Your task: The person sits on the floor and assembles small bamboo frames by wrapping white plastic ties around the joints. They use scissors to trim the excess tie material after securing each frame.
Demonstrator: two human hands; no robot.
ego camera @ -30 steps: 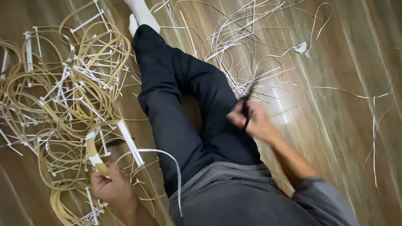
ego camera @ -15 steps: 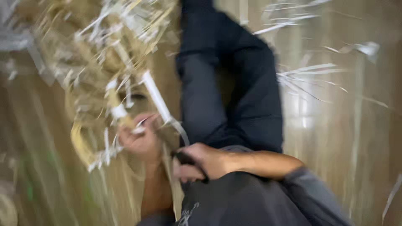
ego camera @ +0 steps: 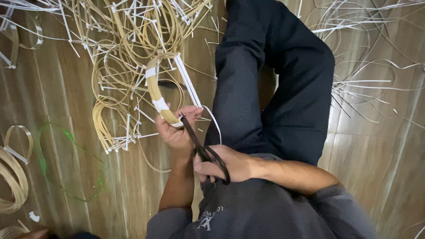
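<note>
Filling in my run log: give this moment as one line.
left hand: holds taped cane bundle | right hand: holds black scissors, tips at the bundle's tape | floor: loose cane coils

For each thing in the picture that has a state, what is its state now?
Scissors: held in right hand, tips at the bundle.
Cane bundle: curved, bound with white bands, held in left hand.
White strip: loose, beside the bundle.
Cane heap: tangled on floor.

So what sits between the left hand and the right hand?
Black scissors, seen in the head view: the right hand holds the handles, and the blades reach up to the left hand gripping the taped rattan bundle.
</note>
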